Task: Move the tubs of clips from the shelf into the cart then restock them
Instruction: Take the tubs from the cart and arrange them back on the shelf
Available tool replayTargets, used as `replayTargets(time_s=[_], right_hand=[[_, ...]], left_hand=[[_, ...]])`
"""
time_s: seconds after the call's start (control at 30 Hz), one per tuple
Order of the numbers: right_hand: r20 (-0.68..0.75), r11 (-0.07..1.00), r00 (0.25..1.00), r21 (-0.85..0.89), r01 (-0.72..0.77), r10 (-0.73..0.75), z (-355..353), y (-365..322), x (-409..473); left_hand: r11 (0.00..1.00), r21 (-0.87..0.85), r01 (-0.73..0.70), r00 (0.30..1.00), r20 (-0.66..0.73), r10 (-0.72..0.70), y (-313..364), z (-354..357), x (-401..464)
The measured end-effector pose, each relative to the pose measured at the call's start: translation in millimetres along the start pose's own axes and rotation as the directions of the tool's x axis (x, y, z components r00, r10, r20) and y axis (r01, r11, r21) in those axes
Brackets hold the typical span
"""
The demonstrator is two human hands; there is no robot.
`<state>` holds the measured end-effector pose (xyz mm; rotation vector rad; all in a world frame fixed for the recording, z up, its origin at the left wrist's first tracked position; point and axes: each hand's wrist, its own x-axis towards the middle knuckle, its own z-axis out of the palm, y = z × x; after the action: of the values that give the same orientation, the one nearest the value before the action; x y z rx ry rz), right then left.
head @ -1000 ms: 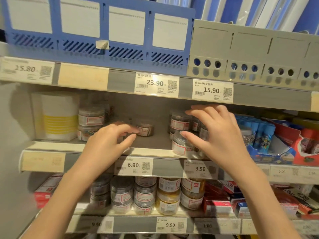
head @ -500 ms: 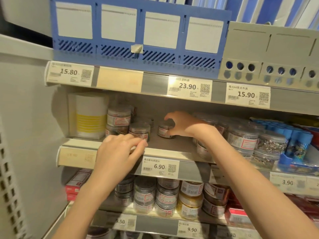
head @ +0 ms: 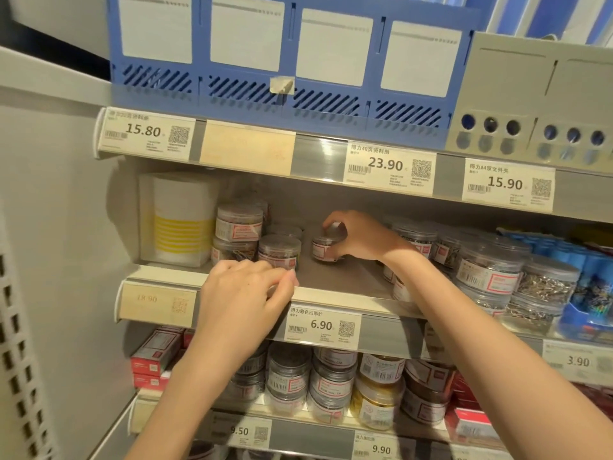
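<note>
1. A white pack with yellow stripes (head: 180, 224) stands at the left end of the middle shelf (head: 335, 295).
2. Just beside it, two clear tubs (head: 239, 224) are stacked, with a front tub (head: 279, 251) near the shelf edge.
3. The left hand (head: 243, 293) hovers at the shelf lip in front of that front tub, fingers loosely curled, holding nothing.
4. The right hand (head: 360, 237) reaches deeper in, its fingers and thumb curled round a small tub of clips (head: 326, 249) that stands upright on the shelf.
5. Further right, larger tubs of silver clips (head: 489, 270) crowd the shelf, beside blue packages (head: 587, 287).
</note>
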<state>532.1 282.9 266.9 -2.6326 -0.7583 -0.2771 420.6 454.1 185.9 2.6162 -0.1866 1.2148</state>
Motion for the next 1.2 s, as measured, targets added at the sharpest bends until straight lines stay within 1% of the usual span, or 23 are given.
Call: replayTargets(time_s=[0.13,0.23,0.37,0.5,0.6,0.77,0.9,0.97,1.2], right_hand=[[-0.101,0.999,0.995,0.052,-0.002,0.008,-5,-8,13],[-0.120,0.996,0.992,0.085,-0.027,0.037,-5,-16,33],[-0.092,0.989,0.993,0.136,-0.066,0.079,3,-27,60],[-0.041,0.989,0.996,0.125,-0.073,0.079,10,-32,78],[-0.020,0.986,0.997,0.151,-0.072,0.076,15,-33,86],[-0.026,0.984,0.999,0.173,-0.038,0.043,18,-30,90],[0.008,0.963,0.998,0.262,-0.058,0.058,22,-25,87],[-0.001,0.957,0.999,0.288,-0.043,0.046,24,-24,87],[-0.007,0.952,0.999,0.305,-0.032,0.036,27,-21,89]], left_hand=[[1.000,0.015,-0.020,0.999,-0.030,0.020,-1,3,1],[0.999,0.040,-0.033,0.998,-0.047,0.035,-1,4,1],[0.998,0.043,-0.050,0.995,-0.079,0.053,-2,5,1],[0.998,0.028,-0.062,0.993,-0.098,0.064,-2,5,0],[0.997,0.022,-0.067,0.992,-0.103,0.069,-2,6,1],[0.998,0.026,-0.063,0.991,-0.116,0.066,-2,6,0],[0.998,0.035,-0.056,0.991,-0.123,0.060,-1,7,0],[0.998,0.038,-0.059,0.990,-0.127,0.064,-1,8,0],[0.998,0.029,-0.061,0.989,-0.130,0.065,-2,7,-1]])
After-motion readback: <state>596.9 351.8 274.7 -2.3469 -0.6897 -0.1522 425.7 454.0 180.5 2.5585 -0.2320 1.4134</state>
